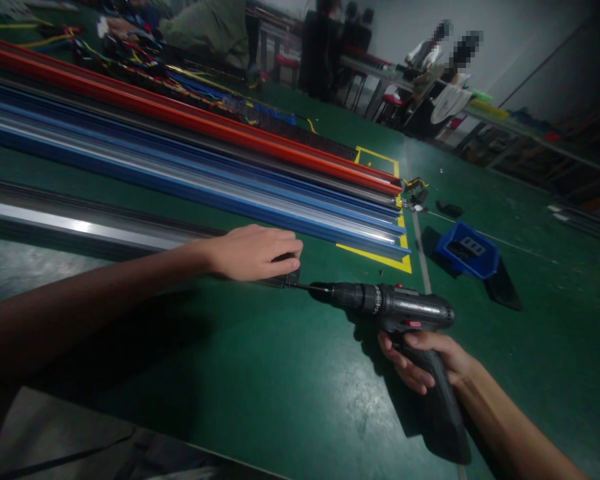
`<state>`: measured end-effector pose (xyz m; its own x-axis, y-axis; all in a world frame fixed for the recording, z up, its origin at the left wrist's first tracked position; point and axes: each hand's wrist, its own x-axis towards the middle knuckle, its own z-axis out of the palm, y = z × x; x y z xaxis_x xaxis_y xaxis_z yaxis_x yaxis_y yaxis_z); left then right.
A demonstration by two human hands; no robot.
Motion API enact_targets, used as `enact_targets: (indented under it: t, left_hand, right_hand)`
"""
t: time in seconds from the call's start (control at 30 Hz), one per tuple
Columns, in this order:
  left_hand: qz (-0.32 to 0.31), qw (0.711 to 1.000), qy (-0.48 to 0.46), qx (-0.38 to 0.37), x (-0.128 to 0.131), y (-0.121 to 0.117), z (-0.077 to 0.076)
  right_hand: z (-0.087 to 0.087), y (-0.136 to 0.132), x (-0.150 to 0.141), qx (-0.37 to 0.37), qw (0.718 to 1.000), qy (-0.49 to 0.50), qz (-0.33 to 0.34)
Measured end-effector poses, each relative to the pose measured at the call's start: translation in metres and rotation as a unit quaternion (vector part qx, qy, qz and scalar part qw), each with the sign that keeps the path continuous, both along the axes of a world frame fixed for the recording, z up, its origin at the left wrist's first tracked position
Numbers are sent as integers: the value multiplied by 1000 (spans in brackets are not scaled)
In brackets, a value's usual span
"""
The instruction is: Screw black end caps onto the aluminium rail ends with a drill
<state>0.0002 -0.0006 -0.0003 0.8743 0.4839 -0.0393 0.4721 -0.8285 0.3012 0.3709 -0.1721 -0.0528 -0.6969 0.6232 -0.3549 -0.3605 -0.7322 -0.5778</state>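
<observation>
Left hand: palm down, fingers curled over the end of the metal bar [90,227], so the left hand [253,253] covers much of it; how tightly it grips, I can't tell.
Left arm: stretching in from the left, nearly flat, wrist bent slightly, hiding a length of the bar.
Bar's end: a dark end piece [293,277] peeks out beneath the left fingertips, its shape mostly covered.
Right hand: here it is, wrapped around the handle of the black drill [415,308]; this right hand [420,367] comes up from the lower right, thumb across the top of the grip, fingers curled around it.
Drill: lying level above the right hand, its bit [313,288] pointing left and reaching the end piece at the left fingertips; whether the tip sits in a screw is too small to tell.
Drill markings: pale marks ring the collar, too blurred to read.
Rails: beyond the left hand, blue rails [230,197] and an orange rail [205,120], far ends cut off by the frame.
Bin: blue bin [473,266] beyond the right hand, its pale patch unreadable.
Wires: tangled wires [140,60] well beyond the left hand, blurred.
</observation>
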Motion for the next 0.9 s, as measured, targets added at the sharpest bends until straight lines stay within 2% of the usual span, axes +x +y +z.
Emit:
enact_targets:
  t: [0.43,0.9]
  left_hand:
    - [3,1000,1,-1,-1,1,0]
    - [2,1000,-7,-1,0,1,-1]
  right_hand:
    - [1,-2,-3,11,999,-26,-29]
    - [0,-1,1,8,999,-42,-20]
